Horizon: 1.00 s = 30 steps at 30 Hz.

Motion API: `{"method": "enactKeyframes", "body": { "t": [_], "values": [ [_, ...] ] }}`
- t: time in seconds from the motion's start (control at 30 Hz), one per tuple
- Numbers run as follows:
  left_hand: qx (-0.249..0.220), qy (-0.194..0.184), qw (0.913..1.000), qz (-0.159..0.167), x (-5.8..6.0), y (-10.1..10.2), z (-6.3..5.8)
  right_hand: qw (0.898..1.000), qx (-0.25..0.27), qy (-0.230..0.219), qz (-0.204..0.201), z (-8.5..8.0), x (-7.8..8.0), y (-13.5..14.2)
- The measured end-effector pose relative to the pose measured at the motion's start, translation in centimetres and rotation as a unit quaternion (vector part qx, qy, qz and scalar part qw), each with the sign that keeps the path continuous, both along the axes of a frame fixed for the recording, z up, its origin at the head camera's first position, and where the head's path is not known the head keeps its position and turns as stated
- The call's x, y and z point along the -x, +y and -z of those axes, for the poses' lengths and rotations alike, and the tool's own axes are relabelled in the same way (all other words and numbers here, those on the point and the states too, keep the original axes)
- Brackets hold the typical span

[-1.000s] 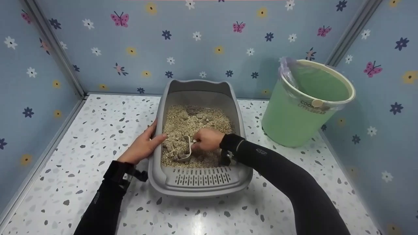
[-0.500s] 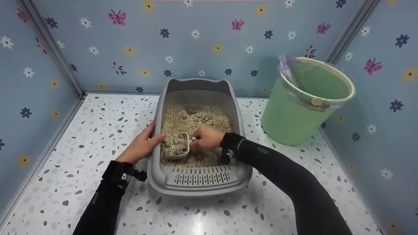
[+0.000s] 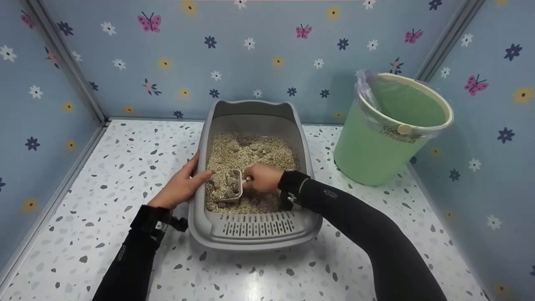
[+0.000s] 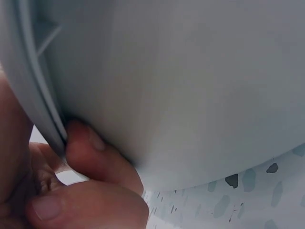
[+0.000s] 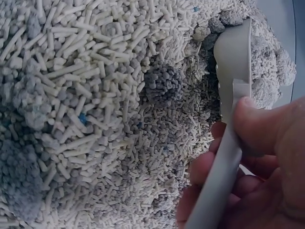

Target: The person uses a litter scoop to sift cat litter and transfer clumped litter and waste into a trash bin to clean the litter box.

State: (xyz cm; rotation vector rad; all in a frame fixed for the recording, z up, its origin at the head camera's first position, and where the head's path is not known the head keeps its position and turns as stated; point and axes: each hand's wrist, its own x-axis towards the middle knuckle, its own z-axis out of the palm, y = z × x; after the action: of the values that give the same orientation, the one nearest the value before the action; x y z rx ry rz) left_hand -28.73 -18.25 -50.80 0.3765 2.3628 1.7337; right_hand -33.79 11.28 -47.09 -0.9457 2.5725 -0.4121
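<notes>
My right hand (image 3: 265, 177) grips the handle of a pale litter scoop (image 5: 233, 52), its thumb pressed along the handle in the right wrist view. Grey clumps and pale pellets lie in the scoop, which sits low in the litter (image 3: 267, 154) near the box's left wall. The grey litter box (image 3: 259, 241) stands on the speckled surface. On its left side, my left hand (image 3: 177, 190) holds the rim, thumb over the top; the left wrist view shows fingers curled under the rim's lip (image 4: 50, 112). Darker clumps (image 5: 163, 82) rest among the pellets beside the scoop.
A green bin (image 3: 372, 154) with a cream rim and a clear liner stands at the back right. Flower-patterned blue panels (image 3: 250, 62) enclose the back and sides. A slotted ledge (image 3: 259, 225) forms the front of the box.
Over the last second the scoop has moved slightly left and levelled out, with clumps and pellets in it. My left hand has stayed on the rim.
</notes>
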Motion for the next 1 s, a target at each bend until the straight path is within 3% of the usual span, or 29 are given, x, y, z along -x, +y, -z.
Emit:
{"method": "enactKeyframes", "body": {
  "t": [0.4,0.77,1.0],
  "values": [
    [0.006,-0.010,0.9999,-0.008,0.05,-0.01,0.00,0.998,-0.039,-0.045,-0.022,0.26,0.45,-0.75],
    [0.019,-0.007,0.9997,-0.013,0.05,0.10,-0.22,0.999,0.019,-0.041,0.021,0.20,0.66,-0.44],
    [0.011,-0.001,0.9999,-0.002,0.01,0.15,-0.07,0.998,0.031,-0.054,0.023,0.03,0.60,-0.29]
  ]
}}
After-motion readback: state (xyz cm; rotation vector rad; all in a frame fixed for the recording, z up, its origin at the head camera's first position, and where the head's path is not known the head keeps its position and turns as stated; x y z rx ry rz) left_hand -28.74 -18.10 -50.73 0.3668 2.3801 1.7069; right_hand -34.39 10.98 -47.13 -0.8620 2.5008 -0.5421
